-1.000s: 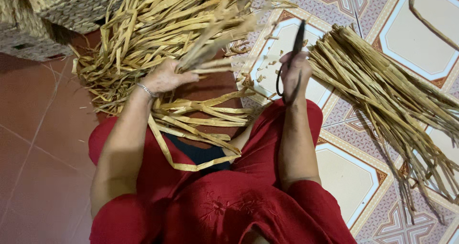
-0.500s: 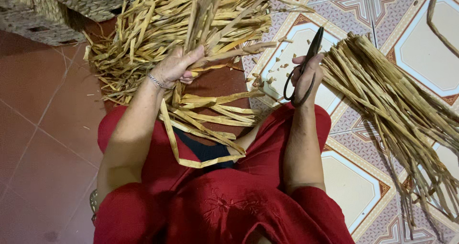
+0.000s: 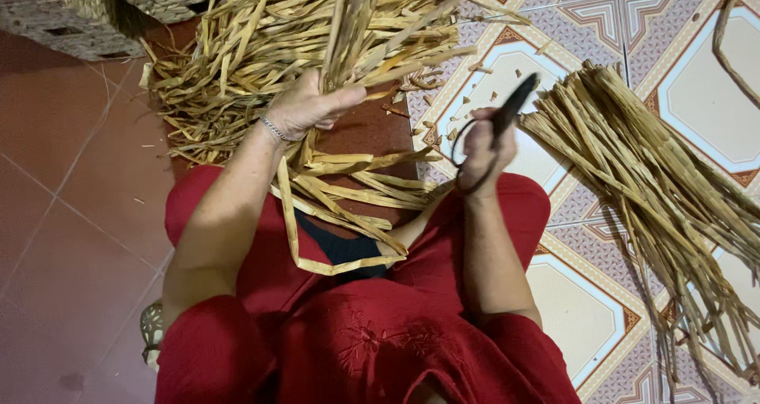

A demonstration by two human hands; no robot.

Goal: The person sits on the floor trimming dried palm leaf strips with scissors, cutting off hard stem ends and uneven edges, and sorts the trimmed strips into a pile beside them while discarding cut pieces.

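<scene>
Left hand (image 3: 305,107) grips dried straw strips (image 3: 356,32); right hand (image 3: 483,146) clasps black scissors (image 3: 507,115).

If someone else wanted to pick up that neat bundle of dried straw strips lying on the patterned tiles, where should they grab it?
Probably around the upper end of the bundle of dried straw strips, coming from above. There the strips lie tight and parallel, while lower down they fan out loosely on the patterned tile floor.

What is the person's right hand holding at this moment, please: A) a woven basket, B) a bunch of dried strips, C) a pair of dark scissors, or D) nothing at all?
C: the right hand is closed around a pair of dark scissors, while the left hand has its grip on a bunch of dried strips.
</scene>
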